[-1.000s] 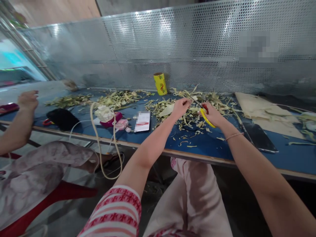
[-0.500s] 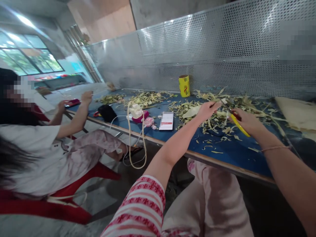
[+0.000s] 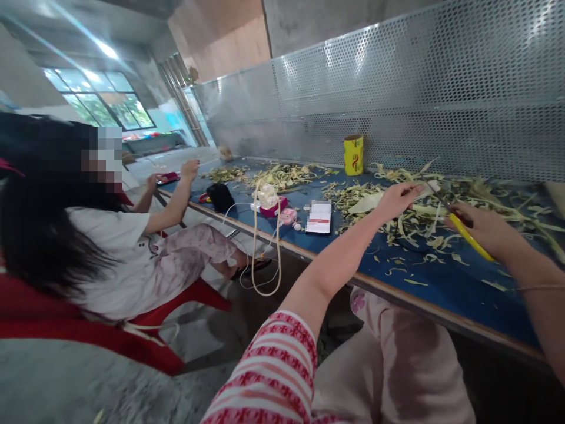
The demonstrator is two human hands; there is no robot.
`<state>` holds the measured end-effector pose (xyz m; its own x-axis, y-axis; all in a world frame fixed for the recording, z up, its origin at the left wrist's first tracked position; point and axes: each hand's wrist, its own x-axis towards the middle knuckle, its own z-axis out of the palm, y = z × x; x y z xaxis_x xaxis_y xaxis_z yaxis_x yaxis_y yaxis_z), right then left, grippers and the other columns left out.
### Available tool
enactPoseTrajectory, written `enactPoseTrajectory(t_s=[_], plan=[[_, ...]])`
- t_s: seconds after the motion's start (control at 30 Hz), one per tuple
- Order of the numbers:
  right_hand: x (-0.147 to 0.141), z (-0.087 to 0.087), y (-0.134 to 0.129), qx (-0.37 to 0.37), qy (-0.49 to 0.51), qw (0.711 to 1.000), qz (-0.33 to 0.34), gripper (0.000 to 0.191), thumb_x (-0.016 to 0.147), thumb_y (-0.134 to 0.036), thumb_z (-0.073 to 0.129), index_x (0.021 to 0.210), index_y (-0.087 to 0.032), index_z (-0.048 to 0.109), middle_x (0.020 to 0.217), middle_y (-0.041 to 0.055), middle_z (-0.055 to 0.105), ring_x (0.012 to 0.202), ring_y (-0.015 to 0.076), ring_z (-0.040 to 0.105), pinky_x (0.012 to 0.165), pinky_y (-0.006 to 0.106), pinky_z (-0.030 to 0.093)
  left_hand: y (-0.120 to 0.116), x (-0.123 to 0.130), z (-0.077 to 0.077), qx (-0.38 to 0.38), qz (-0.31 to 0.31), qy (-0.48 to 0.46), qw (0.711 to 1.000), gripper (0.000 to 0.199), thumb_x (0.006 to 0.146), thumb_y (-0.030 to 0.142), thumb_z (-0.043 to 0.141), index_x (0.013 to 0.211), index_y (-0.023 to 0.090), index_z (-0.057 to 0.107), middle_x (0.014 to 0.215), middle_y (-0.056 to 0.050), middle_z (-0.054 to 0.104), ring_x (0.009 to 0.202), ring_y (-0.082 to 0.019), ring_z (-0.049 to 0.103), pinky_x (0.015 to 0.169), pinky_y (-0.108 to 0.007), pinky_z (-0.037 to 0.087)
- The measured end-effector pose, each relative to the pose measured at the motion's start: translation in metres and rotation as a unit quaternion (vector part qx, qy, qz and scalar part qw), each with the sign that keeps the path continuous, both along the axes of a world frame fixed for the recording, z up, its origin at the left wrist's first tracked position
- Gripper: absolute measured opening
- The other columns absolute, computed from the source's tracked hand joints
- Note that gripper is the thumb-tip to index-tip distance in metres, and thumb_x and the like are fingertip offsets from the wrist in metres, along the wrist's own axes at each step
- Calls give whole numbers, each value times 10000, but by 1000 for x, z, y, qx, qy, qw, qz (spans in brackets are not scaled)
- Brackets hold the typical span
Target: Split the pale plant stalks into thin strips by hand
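My left hand pinches a pale, husk-like piece over the far side of the blue table. In my right hand is a pair of scissors with yellow handles, its blades pointing up and left at that piece. The blades lie close to my left fingertips; whether they touch the piece I cannot tell. Around and under both hands spreads a heap of pale green, curled husk-like strips. A broader pale piece lies just left of my left hand.
A yellow can-like container stands against the perforated metal panel. Left of my forearm lie a phone, a pink item and a black pouch. A cord loop hangs over the table edge. Another person sits at left.
The view has swung left, so everything sits further right in the picture. My hands still hold the pale piece and the scissors near each other.
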<state>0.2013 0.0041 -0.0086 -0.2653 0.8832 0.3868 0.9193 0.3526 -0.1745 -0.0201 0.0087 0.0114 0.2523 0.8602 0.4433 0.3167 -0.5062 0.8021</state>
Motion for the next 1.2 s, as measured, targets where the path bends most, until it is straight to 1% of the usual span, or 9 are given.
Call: enactPoseTrajectory(t_s=[0.1, 0.2, 0.33, 0.47, 0.57, 0.73, 1.0, 1.1, 1.2], plan=[[0, 3, -2, -39, -9, 999, 29, 473, 793, -638, 396, 998, -245, 560, 932, 155, 682, 810, 297, 631, 695, 394, 469, -3, -1, 0, 4, -21, -14, 1000, 441, 899, 469, 412, 1088, 116, 598, 602, -25, 526, 580, -130, 525, 606, -261, 400], [-1, 6, -3, -35, -18, 999, 21, 509, 802, -649, 364, 981, -215, 560, 932, 151, 668, 821, 292, 620, 712, 379, 458, -7, -2, 2, 2, -30, -22, 999, 473, 888, 496, 406, 1081, 107, 594, 609, -16, 509, 578, -126, 514, 603, -255, 403], [-3, 6, -5, -33, -25, 999, 21, 512, 820, -640, 366, 1009, -201, 546, 879, 128, 656, 762, 267, 598, 680, 363, 439, -8, 0, 4, 5, -6, -3, 1000, 418, 899, 471, 402, 1047, 138, 607, 578, 10, 488, 556, -110, 488, 590, -234, 387], [-7, 7, -12, -42, 14, 995, 86, 507, 849, -611, 371, 1053, -172, 523, 780, 98, 634, 683, 219, 568, 650, 332, 427, -6, 7, 3, 19, 16, 15, 1000, 305, 893, 384, 461, 905, 138, 641, 513, 32, 459, 504, -90, 448, 565, -220, 351], [-7, 6, -13, -24, 35, 992, 120, 489, 861, -590, 385, 1047, -169, 550, 806, 100, 645, 700, 218, 577, 652, 325, 428, -4, 10, 0, 27, 4, -14, 1000, 252, 870, 346, 508, 872, 133, 643, 495, 39, 453, 472, -83, 430, 536, -216, 330], [-7, 7, -13, 8, 30, 993, 112, 477, 861, -564, 433, 1100, -178, 581, 854, 99, 674, 695, 227, 585, 651, 313, 404, -1, 7, -3, 21, -8, -43, 999, 287, 860, 395, 514, 787, 137, 618, 458, 39, 432, 423, -77, 376, 488, -223, 283], [-8, 11, -16, 28, 10, 995, 97, 468, 888, -569, 372, 879, -175, 624, 749, 89, 642, 656, 206, 556, 593, 280, 352, 1, 5, -3, 30, -16, -47, 998, 344, 844, 481, 520, 744, 158, 581, 467, 30, 434, 424, -79, 369, 492, -236, 286], [-8, 9, -17, 25, 16, 993, 111, 447, 884, -570, 381, 894, -183, 606, 757, 85, 643, 681, 209, 569, 604, 276, 363, -1, 5, -3, 25, -14, -38, 999, 344, 850, 484, 500, 759, 162, 581, 465, 32, 429, 418, -82, 361, 485, -239, 282], [-9, 9, -17, -2, 26, 992, 127, 433, 881, -568, 376, 871, -186, 580, 755, 80, 633, 708, 210, 579, 640, 285, 391, -3, 5, -2, 33, -12, -6, 999, 354, 855, 468, 480, 687, 163, 546, 463, 32, 424, 431, -83, 370, 493, -235, 286]])
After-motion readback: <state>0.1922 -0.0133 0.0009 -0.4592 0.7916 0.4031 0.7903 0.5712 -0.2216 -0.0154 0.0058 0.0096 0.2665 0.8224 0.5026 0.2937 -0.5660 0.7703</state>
